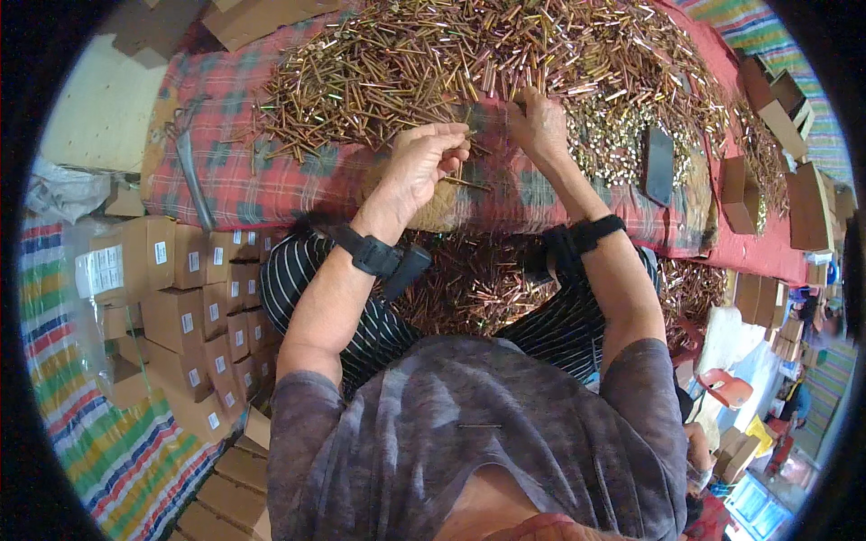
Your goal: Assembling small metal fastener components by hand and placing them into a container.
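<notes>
Thin gold-coloured metal rods (397, 63), like long screws or bolts, lie heaped across a red and green plaid cloth (262, 194). My left hand (424, 162) is closed in a pinch at the near edge of this heap, and a thin metal rod (460, 169) shows at its fingers. A few rods lie on the cloth just below it. To its right, my right hand (541, 126) reaches to the heap with fingers pressed together; what they grip is hidden. Beside that hand spreads a pile of small shiny metal pieces (600, 135).
A dark flat phone-like slab (658, 165) rests on the small pieces. On the cloth's left lies a curved metal tool (191, 171). Brown cartons (176, 320) are stacked at left; open cartons (740, 194) stand at right. More rods (469, 279) lie between my knees.
</notes>
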A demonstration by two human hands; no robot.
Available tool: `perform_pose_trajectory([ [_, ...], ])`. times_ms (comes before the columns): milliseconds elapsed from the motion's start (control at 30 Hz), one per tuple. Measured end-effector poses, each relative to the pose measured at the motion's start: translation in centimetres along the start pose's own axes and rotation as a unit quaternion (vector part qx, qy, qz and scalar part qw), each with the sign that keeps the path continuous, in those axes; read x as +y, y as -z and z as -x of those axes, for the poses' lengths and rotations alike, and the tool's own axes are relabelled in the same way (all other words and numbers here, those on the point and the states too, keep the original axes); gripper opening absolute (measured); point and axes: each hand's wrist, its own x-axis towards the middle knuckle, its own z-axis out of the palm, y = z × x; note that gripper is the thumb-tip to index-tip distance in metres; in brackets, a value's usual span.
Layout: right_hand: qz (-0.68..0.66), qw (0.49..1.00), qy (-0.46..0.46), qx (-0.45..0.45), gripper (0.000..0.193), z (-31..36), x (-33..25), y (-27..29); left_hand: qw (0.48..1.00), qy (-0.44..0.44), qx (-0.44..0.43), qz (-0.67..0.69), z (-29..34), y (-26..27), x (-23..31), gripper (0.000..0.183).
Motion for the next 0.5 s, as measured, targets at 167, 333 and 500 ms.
perform_pose_trajectory([
  [167, 0.104, 0.992, 0.015, 0.069, 0.022, -1.7, 2.6, -2.9, 1.0, -0.004, 0.016, 0.014, -0.3, -0.3, -0.2, 0.019],
  [333, 0.145, 0.989, -0.021, -0.005, 0.016, -1.8, 2.3, -2.3, 0.999, -0.011, 0.029, 0.013, -0.3, -0.4, -0.2, 0.019],
  [500, 0.172, 0.981, -0.029, -0.091, 0.013, 0.5, 1.4, 0.1, 0.999, -0.02, 0.048, 0.004, -0.1, -0.3, 0.2, 0.017],
])
